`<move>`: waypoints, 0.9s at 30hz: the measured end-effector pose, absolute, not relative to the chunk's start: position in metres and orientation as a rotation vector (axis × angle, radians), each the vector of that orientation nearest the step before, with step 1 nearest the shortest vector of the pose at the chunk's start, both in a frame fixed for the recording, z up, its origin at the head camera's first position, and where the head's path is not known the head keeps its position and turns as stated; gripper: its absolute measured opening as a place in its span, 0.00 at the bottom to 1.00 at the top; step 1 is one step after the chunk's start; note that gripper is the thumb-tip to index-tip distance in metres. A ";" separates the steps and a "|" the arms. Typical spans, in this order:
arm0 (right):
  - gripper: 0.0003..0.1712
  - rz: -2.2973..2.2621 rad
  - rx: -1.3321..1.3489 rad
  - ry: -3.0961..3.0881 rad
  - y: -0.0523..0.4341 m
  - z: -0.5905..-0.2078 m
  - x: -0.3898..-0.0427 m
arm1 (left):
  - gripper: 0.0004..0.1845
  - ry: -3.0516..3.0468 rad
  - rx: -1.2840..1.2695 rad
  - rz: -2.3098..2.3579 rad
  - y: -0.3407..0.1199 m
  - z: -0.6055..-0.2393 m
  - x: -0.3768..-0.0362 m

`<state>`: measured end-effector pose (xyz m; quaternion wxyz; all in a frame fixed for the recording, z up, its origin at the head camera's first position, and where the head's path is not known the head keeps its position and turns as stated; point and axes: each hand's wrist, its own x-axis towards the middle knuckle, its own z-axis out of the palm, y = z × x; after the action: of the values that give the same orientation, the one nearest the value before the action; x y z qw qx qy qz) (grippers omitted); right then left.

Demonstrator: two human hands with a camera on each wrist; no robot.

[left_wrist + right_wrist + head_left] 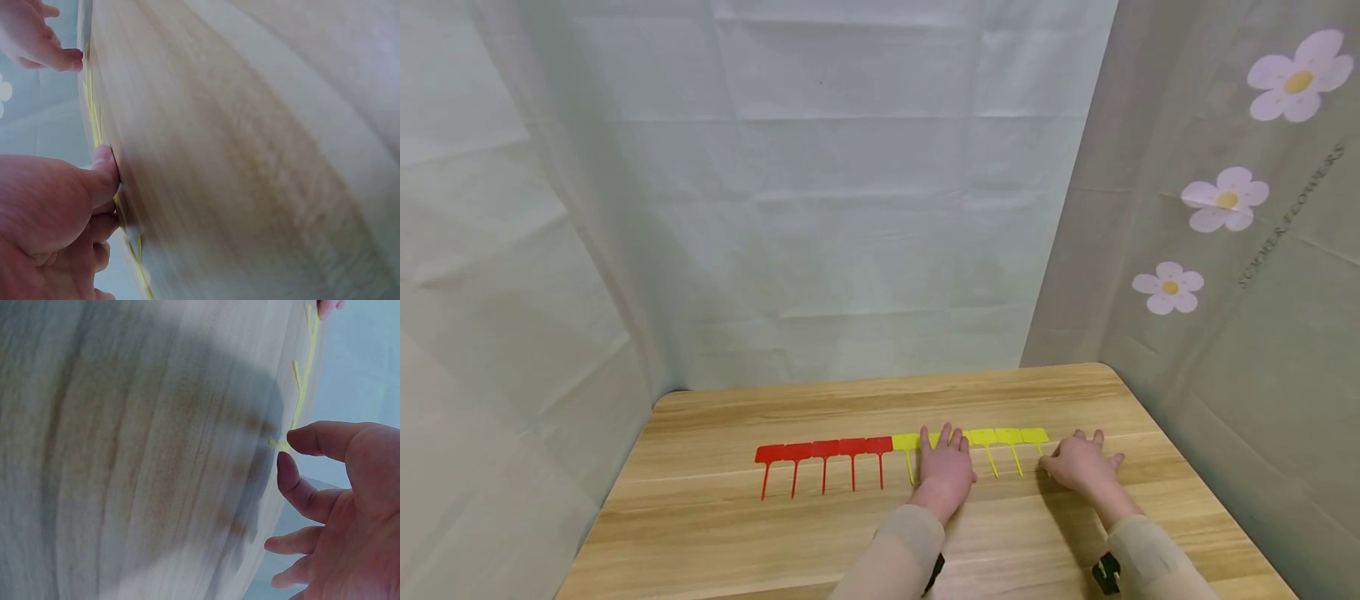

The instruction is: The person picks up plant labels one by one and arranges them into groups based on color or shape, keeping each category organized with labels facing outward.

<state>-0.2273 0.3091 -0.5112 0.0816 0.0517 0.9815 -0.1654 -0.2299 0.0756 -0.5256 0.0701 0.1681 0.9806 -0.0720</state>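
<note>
On the wooden table lies a row of flat plastic tags with thin stems, red tags (825, 449) on the left and yellow tags (996, 436) on the right. My left hand (947, 467) rests on the yellow part with fingers extended and covers some of those tags. Beside the rightmost yellow tag (1034, 435) is my right hand (1083, 463). In the right wrist view, thumb and index fingertip of the right hand (356, 487) stand slightly apart around a yellow stem end (275, 444); whether they touch it is unclear.
The wooden table (715, 533) has its back edge against a pale cloth backdrop (865, 250). Cloth also hangs along both sides, with printed flowers (1169, 287) on the right one. Black wrist gear (1107, 573) shows at the right sleeve.
</note>
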 end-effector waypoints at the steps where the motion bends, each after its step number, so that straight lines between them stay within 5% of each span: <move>1: 0.17 -0.502 0.158 2.933 0.309 -0.511 -0.227 | 0.36 2.956 0.507 -0.226 0.075 -0.525 -0.229; 27: 0.17 -0.582 0.131 2.958 0.308 -0.506 -0.229 | 0.35 3.051 0.562 -0.339 0.080 -0.532 -0.222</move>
<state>-0.2291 0.3079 -0.5063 0.0617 0.0433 0.9784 -0.1926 -0.2225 0.0799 -0.5319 0.0104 0.1800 0.9776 -0.1086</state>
